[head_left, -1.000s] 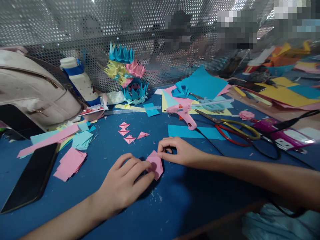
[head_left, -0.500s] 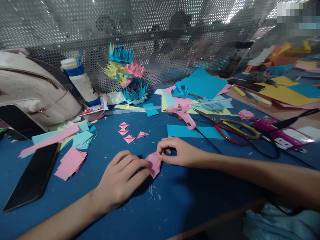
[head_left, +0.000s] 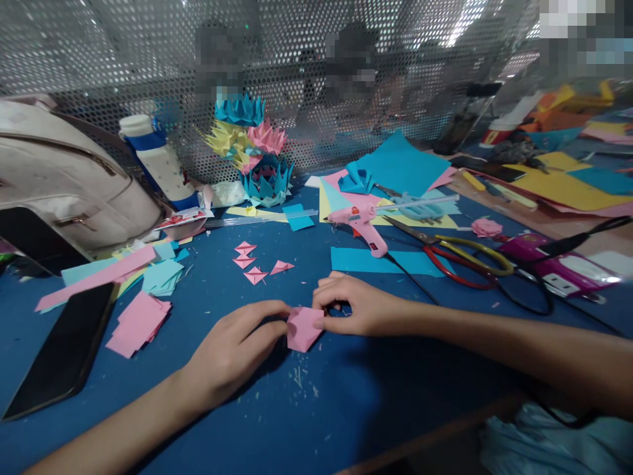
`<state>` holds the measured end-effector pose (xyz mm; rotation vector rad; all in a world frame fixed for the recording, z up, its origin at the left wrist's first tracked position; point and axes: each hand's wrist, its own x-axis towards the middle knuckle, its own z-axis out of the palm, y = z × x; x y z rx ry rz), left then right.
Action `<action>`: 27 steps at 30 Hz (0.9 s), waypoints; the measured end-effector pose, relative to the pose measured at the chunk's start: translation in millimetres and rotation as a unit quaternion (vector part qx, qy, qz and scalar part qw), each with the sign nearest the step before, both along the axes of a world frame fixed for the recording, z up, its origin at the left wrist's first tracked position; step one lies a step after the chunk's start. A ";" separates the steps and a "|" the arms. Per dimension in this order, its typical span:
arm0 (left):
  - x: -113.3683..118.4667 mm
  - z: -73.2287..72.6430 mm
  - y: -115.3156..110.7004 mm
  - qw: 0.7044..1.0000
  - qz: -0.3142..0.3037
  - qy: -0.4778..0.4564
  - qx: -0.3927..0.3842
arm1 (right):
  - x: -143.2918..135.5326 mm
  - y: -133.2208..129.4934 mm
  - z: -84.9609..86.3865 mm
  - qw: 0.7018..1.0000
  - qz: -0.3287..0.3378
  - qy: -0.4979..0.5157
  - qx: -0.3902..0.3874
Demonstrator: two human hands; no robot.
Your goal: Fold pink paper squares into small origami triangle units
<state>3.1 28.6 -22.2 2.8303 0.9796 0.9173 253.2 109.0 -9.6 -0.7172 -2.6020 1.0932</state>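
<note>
Between my hands, just above the blue table (head_left: 326, 402), is a small pink square of paper (head_left: 304, 330). My left hand (head_left: 237, 343) pinches its left edge between thumb and fingers. At the opposite edge, my right hand (head_left: 349, 303) grips the paper with thumb and curled fingers. Beyond the left hand lie several small folded pink paper pieces (head_left: 256, 275). A stack of pink paper squares (head_left: 139, 323) rests to the left, with light blue squares (head_left: 163, 276) behind it.
A pink glue gun (head_left: 363, 224) stands behind my right hand, its cord trailing right. Scissors (head_left: 459, 257) with red and yellow handles lie beside it. A black phone (head_left: 64, 349) lies at left, near a bottle (head_left: 161, 161) and a bag (head_left: 74, 171). Folded paper flowers (head_left: 252, 145) stand at the back.
The pink paper has turned and now faces up more squarely. My left fingers have drawn back to its left edge, and my right hand has shifted slightly nearer and to the right.
</note>
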 end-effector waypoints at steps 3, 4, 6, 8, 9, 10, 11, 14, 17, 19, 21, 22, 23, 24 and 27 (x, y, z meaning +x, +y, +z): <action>-1.5 1.7 0.2 0.999 -0.036 0.011 0.007 | -0.2 1.2 2.8 1.000 0.007 -0.003 -0.014; -1.9 2.8 0.2 0.999 -0.049 0.015 0.009 | -0.2 1.4 3.6 1.000 0.007 -0.004 -0.015; -2.9 4.7 0.4 0.997 -0.068 0.027 0.008 | -0.1 1.4 4.7 1.000 0.009 -0.008 -0.007; -4.0 4.8 1.0 0.997 -0.069 0.039 0.003 | 0.3 0.6 4.9 1.000 0.018 -0.011 0.010; -4.6 4.2 1.6 0.997 -0.062 0.043 0.002 | 0.4 0.0 4.8 0.999 0.024 -0.011 0.019; -5.0 3.1 2.5 0.998 -0.052 0.045 0.001 | 0.5 -0.7 4.5 0.999 0.030 -0.008 0.028; -5.5 1.9 3.6 0.998 -0.041 0.046 0.000 | 0.4 -1.4 4.1 0.999 0.035 -0.004 0.036; -6.1 -0.1 7.8 0.999 -0.018 0.045 -0.007 | -0.2 -3.2 2.2 0.998 0.045 0.008 0.050; -4.6 3.2 7.9 0.999 -0.003 0.033 0.000 | -0.8 -3.8 -0.6 0.997 0.040 0.009 0.058; -1.5 7.3 2.1 0.999 -0.008 0.023 0.035 | -0.8 -3.8 -2.7 0.997 0.036 0.008 0.064; 3.2 10.1 -9.0 0.995 -0.033 0.031 0.091 | -0.8 -4.0 -4.0 0.997 0.034 0.012 0.069; 5.8 10.3 -15.7 0.993 -0.045 0.052 0.100 | -0.9 -4.3 -4.2 0.997 0.034 0.013 0.071; 8.3 9.6 -22.5 0.990 -0.057 0.076 0.107 | -1.1 -4.7 -4.1 0.997 0.033 0.012 0.072; 10.6 8.0 -28.9 0.988 -0.060 0.092 0.112 | -1.3 -5.1 -3.7 0.997 0.031 0.011 0.075; 15.0 1.3 -41.5 0.985 -0.034 0.123 0.115 | -2.0 -6.1 -2.5 0.996 0.030 0.004 0.085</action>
